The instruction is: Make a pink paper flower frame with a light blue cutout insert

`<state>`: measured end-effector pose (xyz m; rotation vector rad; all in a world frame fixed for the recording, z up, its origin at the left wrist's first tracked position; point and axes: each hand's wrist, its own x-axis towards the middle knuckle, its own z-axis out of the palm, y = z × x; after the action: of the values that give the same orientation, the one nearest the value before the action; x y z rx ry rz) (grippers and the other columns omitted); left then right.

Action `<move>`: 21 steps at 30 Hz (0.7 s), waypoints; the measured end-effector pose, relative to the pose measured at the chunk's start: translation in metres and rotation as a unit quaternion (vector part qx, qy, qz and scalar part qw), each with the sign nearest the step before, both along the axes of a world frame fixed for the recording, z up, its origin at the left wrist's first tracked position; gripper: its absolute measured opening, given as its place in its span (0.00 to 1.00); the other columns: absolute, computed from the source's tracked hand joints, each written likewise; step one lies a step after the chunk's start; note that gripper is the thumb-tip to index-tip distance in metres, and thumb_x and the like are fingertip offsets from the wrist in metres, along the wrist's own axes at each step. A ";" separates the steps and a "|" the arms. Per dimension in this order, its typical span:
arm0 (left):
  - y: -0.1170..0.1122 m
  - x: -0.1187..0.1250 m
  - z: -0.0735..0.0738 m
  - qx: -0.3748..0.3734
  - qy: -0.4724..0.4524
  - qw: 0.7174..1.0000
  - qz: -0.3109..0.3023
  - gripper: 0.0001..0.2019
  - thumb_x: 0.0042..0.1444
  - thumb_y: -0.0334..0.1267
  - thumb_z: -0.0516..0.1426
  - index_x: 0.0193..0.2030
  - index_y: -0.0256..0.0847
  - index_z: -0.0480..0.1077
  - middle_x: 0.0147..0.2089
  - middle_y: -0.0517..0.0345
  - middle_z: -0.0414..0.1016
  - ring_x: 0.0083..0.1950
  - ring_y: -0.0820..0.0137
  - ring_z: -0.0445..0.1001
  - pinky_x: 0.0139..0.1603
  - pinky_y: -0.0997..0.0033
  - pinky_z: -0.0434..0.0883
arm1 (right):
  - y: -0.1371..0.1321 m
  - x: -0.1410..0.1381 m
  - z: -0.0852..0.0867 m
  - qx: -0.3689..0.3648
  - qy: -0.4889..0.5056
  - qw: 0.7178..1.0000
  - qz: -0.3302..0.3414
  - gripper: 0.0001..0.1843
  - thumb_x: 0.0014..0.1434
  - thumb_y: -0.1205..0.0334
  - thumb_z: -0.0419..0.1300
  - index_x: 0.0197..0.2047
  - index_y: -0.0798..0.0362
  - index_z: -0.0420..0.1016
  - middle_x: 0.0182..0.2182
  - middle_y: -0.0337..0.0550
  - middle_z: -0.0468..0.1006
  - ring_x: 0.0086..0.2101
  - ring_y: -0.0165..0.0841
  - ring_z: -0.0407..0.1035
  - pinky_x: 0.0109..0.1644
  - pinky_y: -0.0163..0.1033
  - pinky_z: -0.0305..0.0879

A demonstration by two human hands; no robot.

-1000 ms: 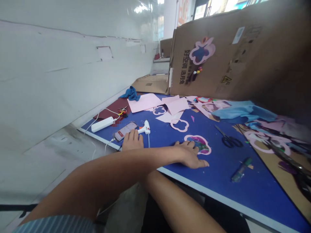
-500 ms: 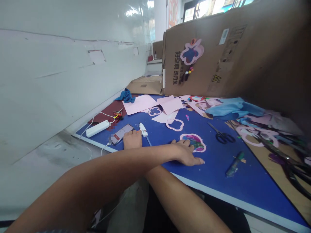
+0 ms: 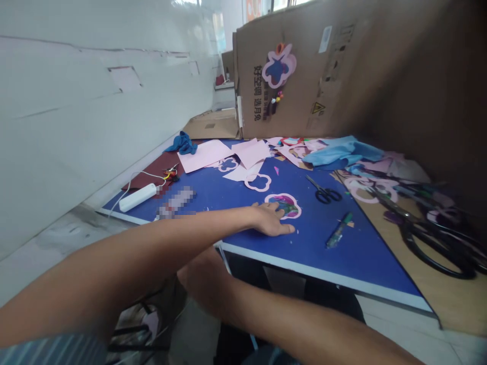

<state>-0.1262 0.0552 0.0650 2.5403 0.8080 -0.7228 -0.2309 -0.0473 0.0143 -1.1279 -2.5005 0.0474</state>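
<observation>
My left hand point(image 3: 268, 219) reaches across to the right with its palm low over the blue tabletop, fingers spread out and thumb stretched to the side. Its fingertips rest on the left part of a flower-shaped pink paper frame point(image 3: 299, 210) filled with a purple and green patterned sheet. Beneath the left forearm my right hand point(image 3: 200, 271) is at the table's front edge, blurred. Its fingers are largely hidden, so whatever it may hold cannot be made out. Beyond the left hand lies a flower-shaped pink paper outline point(image 3: 257, 189).
Black-handled scissors point(image 3: 327, 195), a green-capped tube point(image 3: 339, 230) and large shears point(image 3: 437, 243) lie to the right. Pink paper sheets point(image 3: 205, 153) and blue cloth point(image 3: 344, 152) are farther back. A white power strip point(image 3: 137, 197) sits left. A cardboard box point(image 3: 300, 76) stands behind.
My right hand has drawn back from beside the phone and the white glue gun to the table edge. The glue gun no longer shows on the table. My left hand stays at the flower frame.
</observation>
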 end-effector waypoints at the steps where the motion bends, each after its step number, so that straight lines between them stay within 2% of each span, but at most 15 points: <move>1: 0.001 0.000 0.000 0.000 -0.001 1.000 0.003 0.48 0.68 0.70 0.41 0.85 0.41 0.45 0.87 0.46 0.35 0.87 0.49 0.37 0.83 0.37 0.42 | -0.012 0.005 0.000 0.015 0.002 1.000 -0.014 0.21 0.74 0.74 0.50 0.63 0.69 0.76 0.61 0.67 0.79 0.57 0.52 0.74 0.68 0.64 0.67; 4: 0.002 0.000 0.001 -0.007 0.004 1.000 0.008 0.48 0.68 0.70 0.41 0.85 0.42 0.44 0.87 0.47 0.34 0.87 0.49 0.36 0.83 0.38 0.43 | -0.049 0.024 -0.001 0.082 -0.022 0.996 -0.008 0.13 0.73 0.72 0.55 0.49 0.64 0.82 0.44 0.54 0.83 0.45 0.47 0.77 0.70 0.65 0.65; 5: 0.003 0.000 0.001 -0.007 0.006 1.000 0.005 0.48 0.68 0.70 0.41 0.85 0.41 0.44 0.87 0.47 0.33 0.87 0.49 0.36 0.83 0.38 0.43 | -0.059 0.030 -0.003 0.094 -0.019 0.995 -0.001 0.13 0.73 0.70 0.55 0.47 0.62 0.82 0.42 0.51 0.82 0.43 0.46 0.77 0.70 0.66 0.65; 10: 0.005 -0.002 -0.002 0.003 -0.005 1.000 -0.005 0.47 0.69 0.70 0.38 0.85 0.42 0.45 0.88 0.47 0.34 0.87 0.49 0.35 0.83 0.41 0.43 | -0.100 0.064 -0.011 0.111 -0.013 0.994 0.004 0.12 0.73 0.68 0.57 0.48 0.60 0.84 0.42 0.49 0.83 0.44 0.47 0.75 0.68 0.67 0.66; 13: 0.005 -0.002 -0.006 0.012 -0.019 1.000 -0.013 0.46 0.70 0.69 0.38 0.85 0.40 0.45 0.87 0.45 0.35 0.87 0.51 0.35 0.83 0.43 0.42 | -0.117 0.088 -0.009 0.117 -0.022 0.993 -0.005 0.13 0.74 0.66 0.57 0.49 0.58 0.84 0.43 0.48 0.83 0.46 0.48 0.74 0.67 0.66 0.66; 18: 0.002 -0.005 -0.013 0.031 -0.034 0.999 -0.018 0.45 0.72 0.66 0.37 0.85 0.38 0.45 0.87 0.42 0.37 0.87 0.51 0.37 0.83 0.44 0.44 | -0.148 0.128 -0.004 0.152 -0.041 0.987 -0.024 0.17 0.76 0.65 0.53 0.48 0.53 0.85 0.39 0.46 0.82 0.43 0.45 0.71 0.68 0.64 0.62; 21: 0.000 -0.011 -0.018 0.058 -0.061 0.996 -0.022 0.43 0.72 0.64 0.38 0.84 0.37 0.48 0.87 0.40 0.39 0.87 0.50 0.40 0.83 0.43 0.45 | -0.170 0.148 -0.003 0.180 -0.042 0.981 -0.064 0.19 0.77 0.67 0.50 0.52 0.54 0.84 0.39 0.45 0.82 0.45 0.44 0.70 0.70 0.60 0.56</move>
<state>-0.1367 0.0550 0.0465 2.6836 0.7748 -0.5423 -0.0829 -0.2169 0.0108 -1.1487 -2.3705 -0.4786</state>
